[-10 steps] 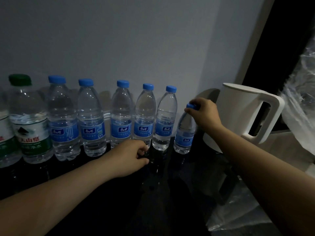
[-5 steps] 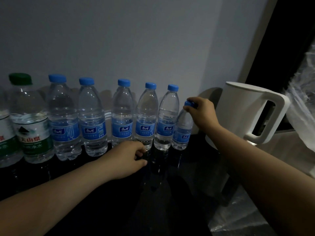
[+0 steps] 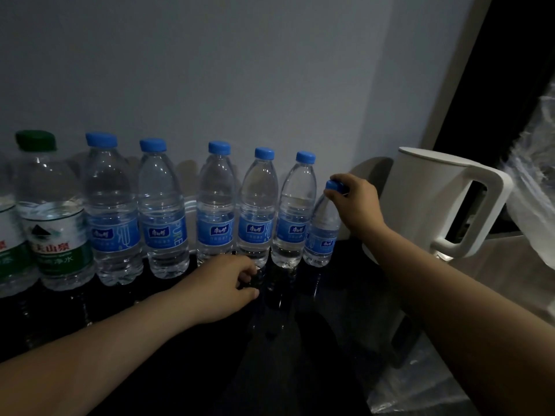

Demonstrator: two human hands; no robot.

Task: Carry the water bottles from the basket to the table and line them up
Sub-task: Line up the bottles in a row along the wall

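Note:
Several clear water bottles with blue caps and blue labels stand in a row against the grey wall on the dark glossy table. A smaller blue-capped bottle stands at the row's right end, and my right hand grips its cap from above. My left hand rests loosely curled on the table in front of the fourth blue-capped bottle, its fingertips near the bottle's base. A larger green-capped bottle stands at the left end. The basket is not in view.
A white electric kettle with a big handle stands right of the small bottle, close to my right wrist. Clear crinkled plastic hangs at the far right. More plastic sheet lies at the lower right. Part of another green-labelled bottle shows at the left edge.
My right hand has moved the small bottle left and back, so it now stands upright next to the last tall bottle. My left hand has hardly moved.

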